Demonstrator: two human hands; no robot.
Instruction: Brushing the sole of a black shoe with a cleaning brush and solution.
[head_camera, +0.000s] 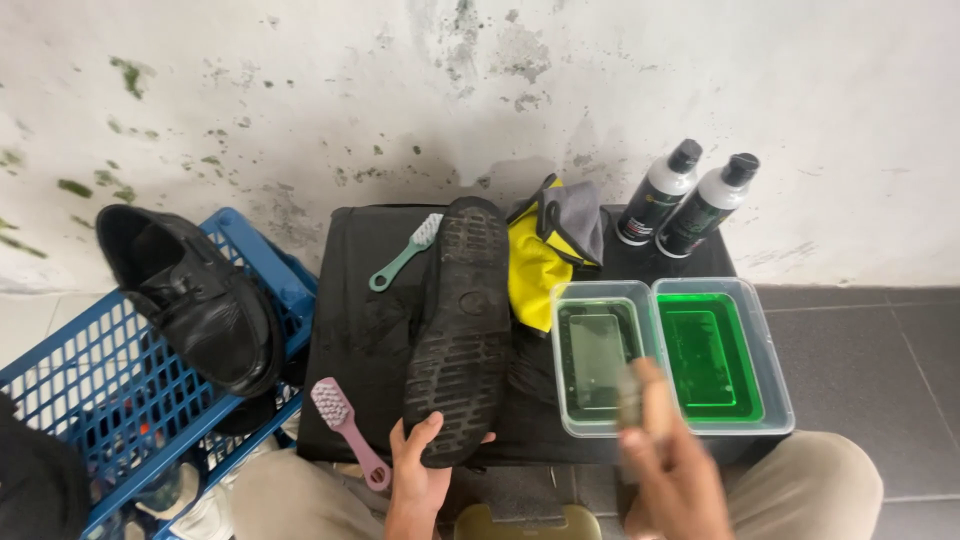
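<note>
While the left hand grips the upturned shoe by its heel on the black worktop, the blurred right hand clasps something small above the green-water tubs; a careless swing could slop water out.

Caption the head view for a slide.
Left hand holds an upturned black shoe on a mat; blurred right hand hovers by two green tubs.

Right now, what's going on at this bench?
A person sits at a black mat. Their left hand grips the heel end of a black shoe turned sole-up. The right hand is blurred and holds a small object, hard to identify, over the nearer edge of the left tub of green liquid. A pink brush lies beside the shoe. A second black shoe rests on a blue crate.
</note>
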